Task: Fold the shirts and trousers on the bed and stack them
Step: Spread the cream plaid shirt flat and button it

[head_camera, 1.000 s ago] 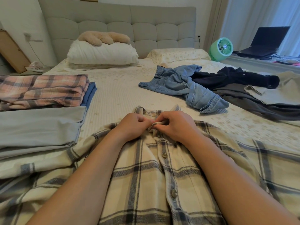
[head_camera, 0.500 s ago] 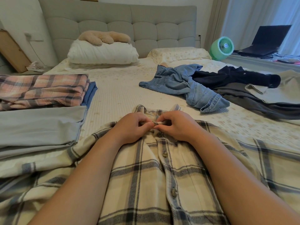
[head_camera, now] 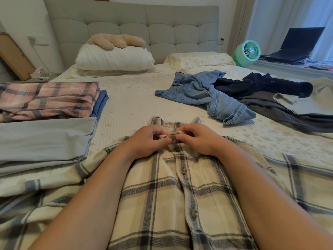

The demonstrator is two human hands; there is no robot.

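Note:
A cream plaid shirt lies buttoned-side up on the bed in front of me, collar pointing away. My left hand and my right hand both pinch the fabric at the top of its button placket, just below the collar, fingertips nearly meeting. On the left lie a folded pink plaid shirt over a blue garment, and a folded grey garment in front of them. Unfolded blue jeans, a dark navy garment and dark grey trousers lie at the right.
A white pillow with a beige plush toy sits by the headboard, a patterned pillow beside it. A green fan and a laptop stand beyond the bed's right edge. A beige-grey garment lies far right.
Both hands stay at the collar; the fingers have bunched up the placket fabric a little more between them. The clothes around have not moved.

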